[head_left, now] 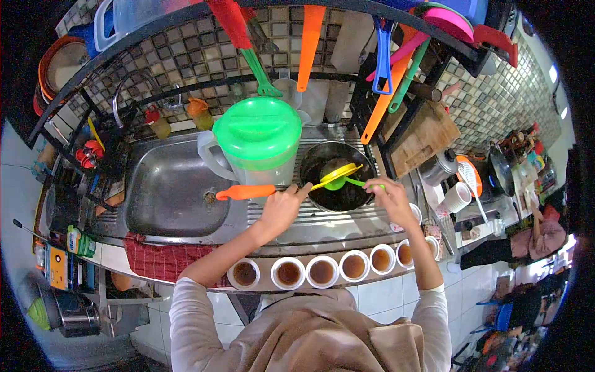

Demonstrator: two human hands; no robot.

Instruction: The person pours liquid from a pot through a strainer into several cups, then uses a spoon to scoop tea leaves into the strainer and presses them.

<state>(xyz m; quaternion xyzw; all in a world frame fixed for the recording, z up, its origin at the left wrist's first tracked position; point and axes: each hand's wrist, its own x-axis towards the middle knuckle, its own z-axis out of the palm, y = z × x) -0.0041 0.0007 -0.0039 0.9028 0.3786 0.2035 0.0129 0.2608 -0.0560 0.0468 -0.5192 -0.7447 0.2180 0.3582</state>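
A steel sink (167, 192) lay left of both grips, its basin open. Ahead of the left hand (282, 208) stood a green-lidded jug (257, 142). A dark pot (338, 177) was spanned by an orange-handled spoon (248, 192), clasped by that hand, and a green strainer (338, 181), pinched by the right hand (390, 198). Filled cups (322, 271) were lined along the counter edge nearest the body.

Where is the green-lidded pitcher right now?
In the head view, the green-lidded pitcher stands at centre, on the drainboard between the sink on its left and the dark pot on its right.
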